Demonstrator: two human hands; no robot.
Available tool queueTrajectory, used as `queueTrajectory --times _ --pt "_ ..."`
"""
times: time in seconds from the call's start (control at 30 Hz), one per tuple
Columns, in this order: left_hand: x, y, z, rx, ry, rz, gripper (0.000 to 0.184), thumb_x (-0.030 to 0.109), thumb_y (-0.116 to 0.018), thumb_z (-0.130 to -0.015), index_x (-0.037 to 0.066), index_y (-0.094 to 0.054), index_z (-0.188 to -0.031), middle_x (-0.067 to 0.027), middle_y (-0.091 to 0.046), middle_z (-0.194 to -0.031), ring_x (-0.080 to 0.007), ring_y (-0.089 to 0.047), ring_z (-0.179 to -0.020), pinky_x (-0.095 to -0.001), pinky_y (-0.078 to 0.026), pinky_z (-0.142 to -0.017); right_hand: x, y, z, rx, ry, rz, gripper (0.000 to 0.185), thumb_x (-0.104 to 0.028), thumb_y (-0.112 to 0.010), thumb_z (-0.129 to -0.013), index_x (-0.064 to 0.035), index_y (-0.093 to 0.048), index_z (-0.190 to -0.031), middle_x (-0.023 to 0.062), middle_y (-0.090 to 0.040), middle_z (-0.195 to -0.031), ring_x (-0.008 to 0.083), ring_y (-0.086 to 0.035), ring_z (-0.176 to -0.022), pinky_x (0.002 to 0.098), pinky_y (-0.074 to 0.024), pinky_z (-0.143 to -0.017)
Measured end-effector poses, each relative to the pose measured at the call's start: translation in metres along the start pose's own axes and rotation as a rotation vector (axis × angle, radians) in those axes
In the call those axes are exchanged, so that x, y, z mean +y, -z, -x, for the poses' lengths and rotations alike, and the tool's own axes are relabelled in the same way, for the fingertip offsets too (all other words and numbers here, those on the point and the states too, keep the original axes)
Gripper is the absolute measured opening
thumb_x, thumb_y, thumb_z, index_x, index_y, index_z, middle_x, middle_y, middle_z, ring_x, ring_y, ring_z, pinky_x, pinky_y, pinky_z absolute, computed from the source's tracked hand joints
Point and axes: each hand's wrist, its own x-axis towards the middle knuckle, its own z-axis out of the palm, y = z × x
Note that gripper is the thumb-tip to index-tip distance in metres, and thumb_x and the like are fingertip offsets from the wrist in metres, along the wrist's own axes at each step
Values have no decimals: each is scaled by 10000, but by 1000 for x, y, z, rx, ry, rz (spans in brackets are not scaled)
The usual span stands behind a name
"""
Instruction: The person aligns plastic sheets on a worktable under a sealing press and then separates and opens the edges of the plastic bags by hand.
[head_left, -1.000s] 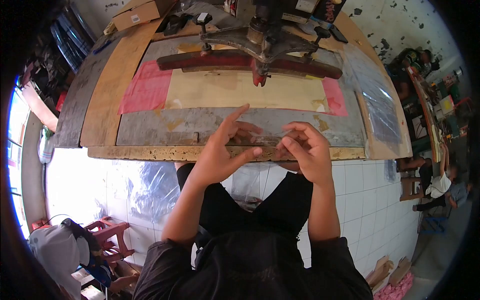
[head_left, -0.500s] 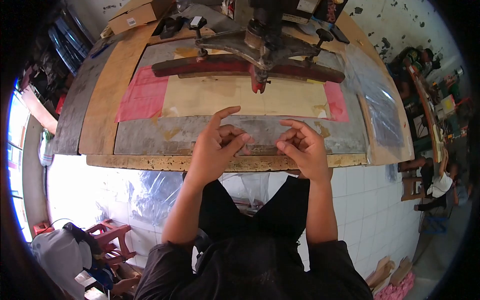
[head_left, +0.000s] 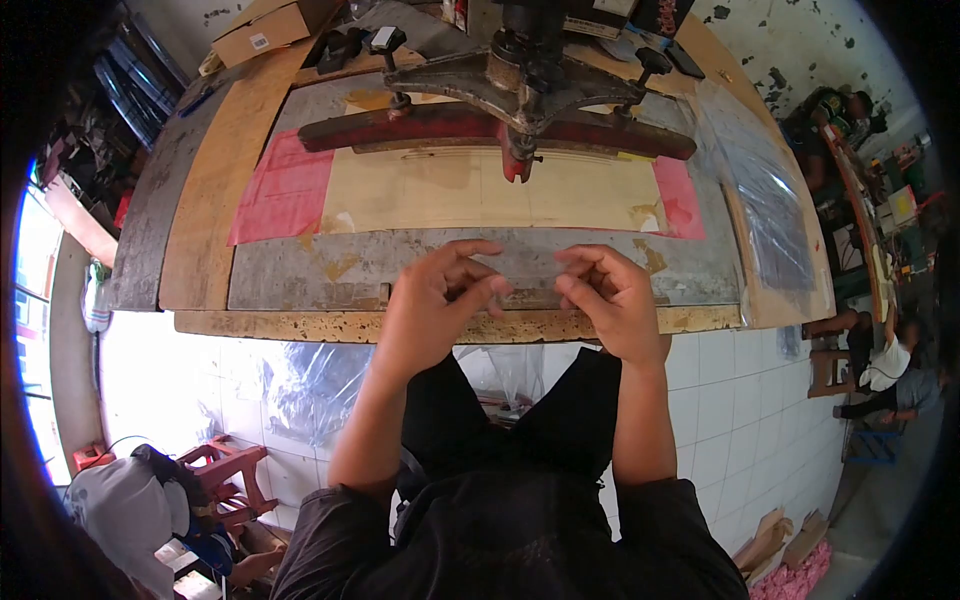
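My left hand [head_left: 430, 305] is raised over the front edge of the work table, thumb tip drawn in to the curled fingers, index finger arched above them. Facing it across a small gap, my right hand [head_left: 612, 300] has its thumb pinched toward bent fingers. Whatever lies in either pinch is too small or too clear to make out. Beyond both hands, a pale yellow sheet [head_left: 400, 200] with pink ends [head_left: 280, 190] lies on the grey metal plate [head_left: 285, 275]. Over its rear edge stands a red and black clamp bar [head_left: 400, 130] on a cast metal press arm [head_left: 460, 85].
A wooden edge strip [head_left: 300, 325] runs along the table front. Clear plastic sheets [head_left: 770, 220] lie at the right. A cardboard box [head_left: 265, 35] stands at the back left. Other people are at the lower left [head_left: 130, 510] and far right [head_left: 885, 365]; a red stool [head_left: 235, 475] is at lower left.
My left index finger has bent down from its raised position toward the right. Both hands stay near the table's front edge, and the view has shifted slightly.
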Motion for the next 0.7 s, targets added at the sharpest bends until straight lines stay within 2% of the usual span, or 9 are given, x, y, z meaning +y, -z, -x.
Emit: queueTrajectory --times 0.07,0.17,0.2,0.27,0.37,0.5,0.6,0.67,0.7 --pt "-2 -1 4 -9 -94 -1 268 -13 -660 -1037 -66 -638 -1299 -170 -784 -1033 -157 -730 -870 -288 -582 -808 1 0 1 8 20 -17 225 -20 -729 -993 0 -720 -1217 22 -686 -944 79 -663 -799 234 -544 -713" --pt "-13 2 5 -24 -187 -33 191 -79 -617 -1019 -69 -693 -1194 -169 -784 -1080 -172 -740 -912 -301 -588 -849 4 2 -1 -8 103 -35 157 13 -692 -1007 3 -745 -1155 41 -682 -978 94 -665 -842 251 -566 -734" --pt "-12 2 6 -25 -187 -33 191 -79 -617 -1019 -69 -693 -1194 -169 -784 -1080 -172 -740 -912 -301 -588 -849 4 3 -1 -32 165 -38 139 30 -673 -1013 7 -757 -1122 52 -680 -996 103 -665 -866 259 -576 -746" --pt "-6 3 9 -10 -214 -121 173 -102 -626 -974 -65 -740 -1099 -153 -786 -1112 -180 -744 -929 -314 -593 -866 5 5 0 -35 155 -39 135 44 -666 -1010 11 -764 -1097 58 -680 -1006 111 -665 -879 259 -577 -753" --pt "-5 7 9 -22 -254 -197 180 -104 -642 -934 -57 -763 -1059 -134 -789 -1107 -179 -749 -963 -324 -599 -881 4 6 2 -46 152 -24 139 54 -662 -1004 17 -774 -1077 67 -682 -1027 123 -665 -899 263 -580 -769" --pt "-1 1 12 5 -238 -52 151 -63 -715 -926 -41 -778 -1061 -120 -790 -1103 -166 -746 -976 -310 -600 -860 2 8 4 -53 181 -1 147 34 -673 -994 28 -775 -1101 77 -691 -1055 131 -671 -909 275 -582 -793" --pt "4 -3 12 24 -110 -236 171 -56 -756 -926 -53 -751 -1097 -125 -786 -1074 -159 -744 -980 -301 -602 -846 -3 5 5 -88 217 -139 144 1 -681 -1001 49 -769 -1103 87 -698 -1051 132 -674 -931 279 -582 -809" --pt "-2 -6 11 78 -49 9 276 -41 -783 -930 -70 -689 -1188 -126 -778 -1032 -150 -741 -934 -288 -597 -823 -1 1 5 -73 207 -134 138 -3 -701 -992 53 -766 -1101 85 -699 -1050 126 -677 -928 269 -580 -814" --pt "-5 -7 10 78 -48 9 276 -41 -783 -930 -70 -689 -1188 -126 -778 -1032 -150 -741 -934 -288 -597 -823 1 0 5 -56 196 -129 137 -7 -720 -984 56 -762 -1098 84 -700 -1048 120 -679 -925 260 -577 -820"
